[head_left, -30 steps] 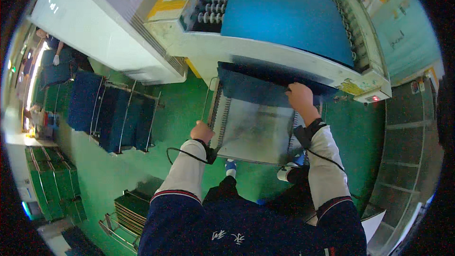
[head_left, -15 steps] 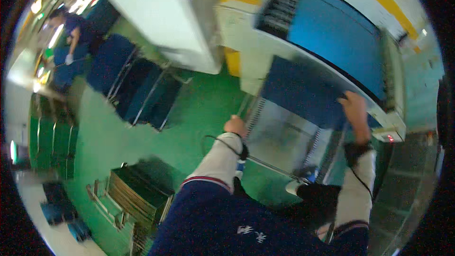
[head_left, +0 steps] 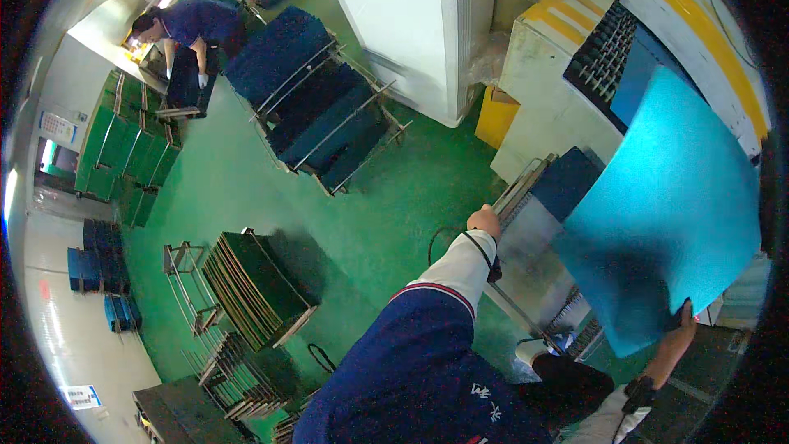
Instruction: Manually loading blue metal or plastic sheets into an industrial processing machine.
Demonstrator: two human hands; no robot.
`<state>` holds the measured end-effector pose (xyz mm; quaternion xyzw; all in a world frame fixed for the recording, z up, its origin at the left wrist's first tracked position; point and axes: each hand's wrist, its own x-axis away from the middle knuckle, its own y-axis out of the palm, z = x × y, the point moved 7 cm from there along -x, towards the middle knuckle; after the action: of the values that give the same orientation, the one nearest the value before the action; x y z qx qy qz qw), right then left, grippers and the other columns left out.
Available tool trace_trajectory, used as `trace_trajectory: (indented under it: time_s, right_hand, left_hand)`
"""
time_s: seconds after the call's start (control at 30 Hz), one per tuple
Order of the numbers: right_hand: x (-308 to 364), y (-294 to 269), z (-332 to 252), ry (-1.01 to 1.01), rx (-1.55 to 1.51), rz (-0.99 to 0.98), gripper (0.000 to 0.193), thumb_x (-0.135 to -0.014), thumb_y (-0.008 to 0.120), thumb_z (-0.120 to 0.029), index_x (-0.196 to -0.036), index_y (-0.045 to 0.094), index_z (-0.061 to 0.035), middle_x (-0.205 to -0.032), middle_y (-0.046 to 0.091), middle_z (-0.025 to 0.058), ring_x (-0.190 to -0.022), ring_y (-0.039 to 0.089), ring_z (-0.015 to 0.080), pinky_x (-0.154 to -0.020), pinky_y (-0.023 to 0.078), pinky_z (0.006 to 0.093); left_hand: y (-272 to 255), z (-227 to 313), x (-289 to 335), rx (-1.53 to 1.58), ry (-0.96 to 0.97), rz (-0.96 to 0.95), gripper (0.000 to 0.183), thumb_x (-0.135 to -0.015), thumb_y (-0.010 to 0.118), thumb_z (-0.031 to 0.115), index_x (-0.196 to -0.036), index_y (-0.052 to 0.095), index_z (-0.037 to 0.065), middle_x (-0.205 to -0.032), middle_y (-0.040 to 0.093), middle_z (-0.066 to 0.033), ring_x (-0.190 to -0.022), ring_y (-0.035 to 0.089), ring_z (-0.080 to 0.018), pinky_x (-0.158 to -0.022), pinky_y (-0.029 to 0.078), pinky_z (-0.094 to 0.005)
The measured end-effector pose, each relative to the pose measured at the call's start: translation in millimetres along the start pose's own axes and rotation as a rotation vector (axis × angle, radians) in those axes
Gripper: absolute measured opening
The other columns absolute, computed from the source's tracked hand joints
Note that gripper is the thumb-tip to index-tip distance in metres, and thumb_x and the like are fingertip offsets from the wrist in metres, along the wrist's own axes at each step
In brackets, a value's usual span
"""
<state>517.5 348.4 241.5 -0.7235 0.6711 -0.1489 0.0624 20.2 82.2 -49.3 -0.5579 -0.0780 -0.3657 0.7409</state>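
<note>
My right hand (head_left: 679,334) grips the lower edge of a large thin blue panel (head_left: 670,205), raised and tilted in front of the machine at the right. The panel shines turquoise and bends slightly. My left hand (head_left: 485,220) is closed on the side rail of a slotted metal rack (head_left: 530,251) standing before me. A dark blue panel (head_left: 567,183) sits in the rack's far end. Behind the raised panel, the machine's roller conveyor (head_left: 604,53) shows partly, with another blue sheet (head_left: 645,66) on it. Both wrists wear black bands, and a cord loops from the left one.
Racks of green panels (head_left: 259,288) and a wire rack (head_left: 238,374) stand on the green floor at lower left. Farther off are a cart of dark blue panels (head_left: 320,107), a white cabinet (head_left: 411,29) and a yellow box (head_left: 496,119). A co-worker (head_left: 197,25) bends over panels at far left.
My right hand has moved right and nearer, and now holds up the blue panel. My view has swung left, while my left hand stays on the rack.
</note>
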Motion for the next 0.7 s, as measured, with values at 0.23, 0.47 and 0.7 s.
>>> trace_trajectory:
  time_s: [0.23,0.47,0.7]
  right_hand:
    - [70,38,78,-0.131,0.640,-0.014,0.038,-0.088,0.055,-0.013,-0.121,0.052,0.0061,-0.095,0.063,0.0078,-0.079,0.053,0.0138,-0.079,0.045,0.0288]
    - [87,80,119,0.097,-0.185,-0.019,0.034,-0.089,0.060,-0.024,-0.116,0.057,-0.0029,-0.109,0.062,0.0084,-0.095,0.056,0.0196,-0.089,0.045,0.0365]
    - [112,129,89,0.367,-0.316,0.138,0.022,-0.094,0.051,-0.027,-0.102,0.059,-0.0084,-0.104,0.062,0.0073,-0.098,0.056,0.0255,-0.089,0.043,0.0382]
  left_hand:
    - [1,3,1,-0.081,0.037,0.013,0.023,-0.084,0.058,0.020,-0.101,0.053,0.005,-0.094,0.068,-0.0151,-0.089,0.067,-0.0290,-0.071,0.055,-0.0382]
    - [16,-2,-15,-0.132,0.084,0.029,0.021,-0.086,0.052,0.023,-0.099,0.054,0.006,-0.088,0.069,-0.0127,-0.083,0.069,-0.0271,-0.068,0.055,-0.0398]
    - [20,3,-22,-0.199,0.227,-0.069,0.038,-0.080,0.062,0.028,-0.101,0.049,0.000,-0.090,0.067,-0.0166,-0.084,0.067,-0.0330,-0.071,0.055,-0.0404]
